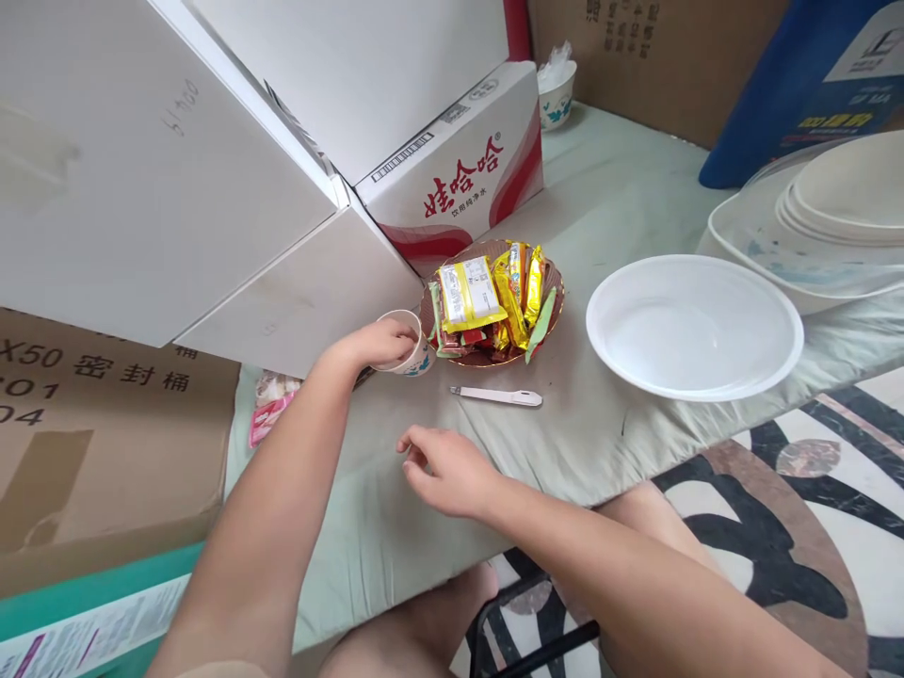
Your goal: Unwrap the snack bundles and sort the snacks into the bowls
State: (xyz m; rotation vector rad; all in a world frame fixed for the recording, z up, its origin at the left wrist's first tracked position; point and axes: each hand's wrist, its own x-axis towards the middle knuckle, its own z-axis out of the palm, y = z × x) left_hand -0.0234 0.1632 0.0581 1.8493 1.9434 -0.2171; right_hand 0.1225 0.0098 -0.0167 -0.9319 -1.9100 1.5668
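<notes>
My left hand (385, 343) reaches into a paper cup (418, 362) with a blue leaf print, its fingertips hidden below the rim. Lower and to the right, my right hand (448, 469) hovers over or rests on the cloth, loosely curled, thumb and forefinger apart, with nothing visible in it. Touching or close to the cup is a brown ribbed bowl (459, 252) heaped with wrapped snacks (472, 292) in yellow, green and red packaging. In front of the bowl lies a slim white tool (497, 395) with a metal tip.
A wide white basin (696, 325) stands on the cloth-covered table (600, 207) at right, near stacked bowls (847, 202) and a blue container (783, 94). White cartons (452, 179) rise behind the cup. A pink packet (269, 416) lies left, beside a brown box (105, 443).
</notes>
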